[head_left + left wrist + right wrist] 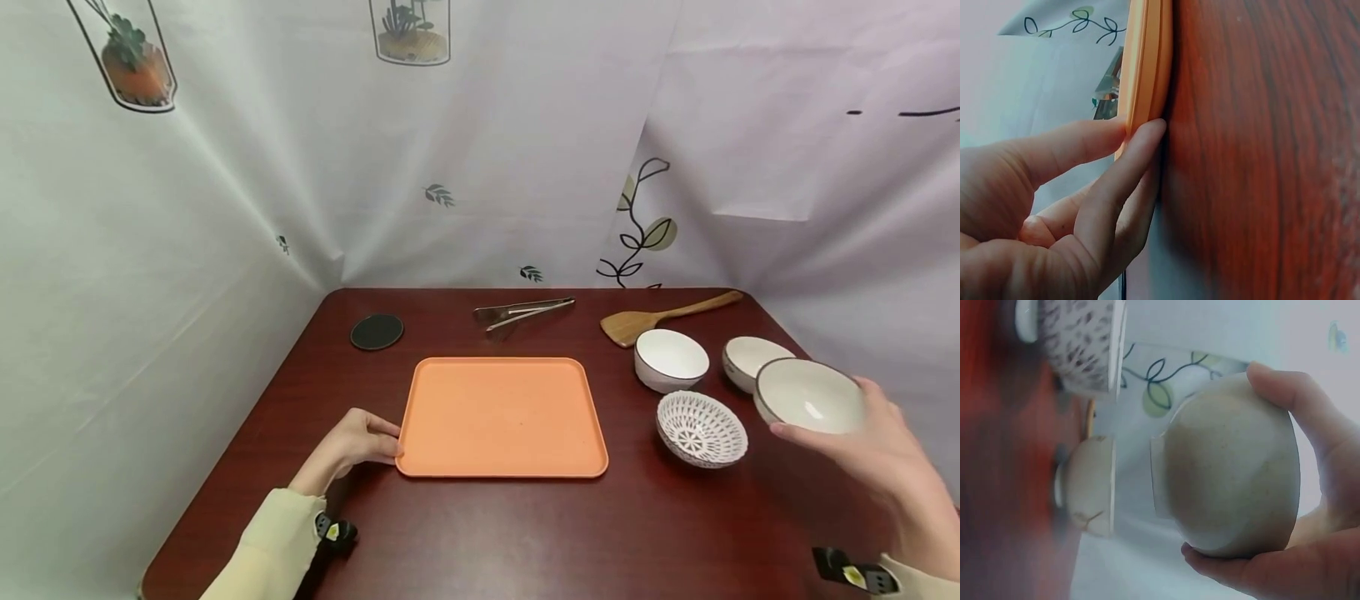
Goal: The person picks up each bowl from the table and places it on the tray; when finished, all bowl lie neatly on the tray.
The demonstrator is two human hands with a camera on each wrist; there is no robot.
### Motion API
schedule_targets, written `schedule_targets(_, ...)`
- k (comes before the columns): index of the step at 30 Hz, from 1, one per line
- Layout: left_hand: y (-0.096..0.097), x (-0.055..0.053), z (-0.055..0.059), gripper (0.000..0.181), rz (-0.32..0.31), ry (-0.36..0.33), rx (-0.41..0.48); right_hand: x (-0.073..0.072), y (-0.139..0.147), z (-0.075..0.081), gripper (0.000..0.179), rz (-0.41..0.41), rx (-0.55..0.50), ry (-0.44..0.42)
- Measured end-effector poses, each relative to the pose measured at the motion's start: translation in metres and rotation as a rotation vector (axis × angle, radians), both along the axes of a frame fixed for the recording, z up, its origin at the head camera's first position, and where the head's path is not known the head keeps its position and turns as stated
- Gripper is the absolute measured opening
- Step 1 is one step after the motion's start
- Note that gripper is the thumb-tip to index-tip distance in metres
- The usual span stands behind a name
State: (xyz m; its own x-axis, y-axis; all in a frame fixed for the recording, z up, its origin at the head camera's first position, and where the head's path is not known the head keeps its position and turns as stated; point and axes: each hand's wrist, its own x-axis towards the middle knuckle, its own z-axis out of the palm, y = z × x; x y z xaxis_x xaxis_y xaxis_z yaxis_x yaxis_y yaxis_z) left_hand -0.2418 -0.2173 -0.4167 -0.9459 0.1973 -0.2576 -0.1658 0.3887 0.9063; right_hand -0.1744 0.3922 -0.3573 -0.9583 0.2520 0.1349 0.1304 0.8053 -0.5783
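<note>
An orange rectangular tray (502, 417) lies on the dark red table. At its near left corner, my left hand (360, 442) pinches the rim; the left wrist view shows thumb and fingers on the tray edge (1147, 69). On the right, my right hand (885, 442) grips a pale bowl (810, 396) with a dark rim, thumb on one side and fingers on the other. In the right wrist view this bowl (1229, 469) is off the table. Beside it stand a bowl with a patterned inside (702, 429), a white bowl (671, 358) and a cream bowl (753, 360).
A wooden spatula (660, 317) lies behind the bowls, at the table's back right. Metal tongs (525, 312) rest near the back edge. A round black coaster (377, 332) sits at the back left. Printed fabric (510, 167) hangs behind the table.
</note>
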Motion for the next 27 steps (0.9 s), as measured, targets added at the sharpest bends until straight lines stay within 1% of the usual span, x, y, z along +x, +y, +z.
schedule_targets(4, 0.000, 0.000, 0.000, 0.040, -0.005, -0.001, 0.007, -0.003, -0.012, 0.006, 0.108, 0.047, -0.001, -0.021)
schedule_targets(9, -0.001, -0.001, 0.000, 0.041, -0.028, -0.003, 0.041, -0.004, -0.029, 0.009, 0.114, 0.023, -0.040, -0.059)
schedule_targets(12, -0.001, -0.001, 0.000, 0.041, -0.039, -0.003, 0.060, -0.007, -0.039, 0.009, 0.116, 0.017, -0.079, -0.045)
schedule_targets(15, -0.002, -0.002, 0.000, 0.041, -0.044, -0.006, 0.071, -0.010, -0.049, 0.009, 0.114, 0.021, -0.091, -0.022)
schedule_targets(21, -0.003, -0.001, -0.001, 0.042, -0.030, -0.013, 0.079, -0.018, -0.071, 0.009, 0.109, 0.076, -0.129, 0.024)
schedule_targets(25, -0.004, 0.000, -0.001, 0.041, -0.017, -0.020, 0.087, -0.025, -0.086, 0.007, 0.112, 0.102, -0.155, 0.002)
schedule_targets(27, -0.003, 0.000, -0.002, 0.041, -0.022, -0.020, 0.087, -0.028, -0.094, 0.006, 0.116, 0.104, -0.175, -0.012)
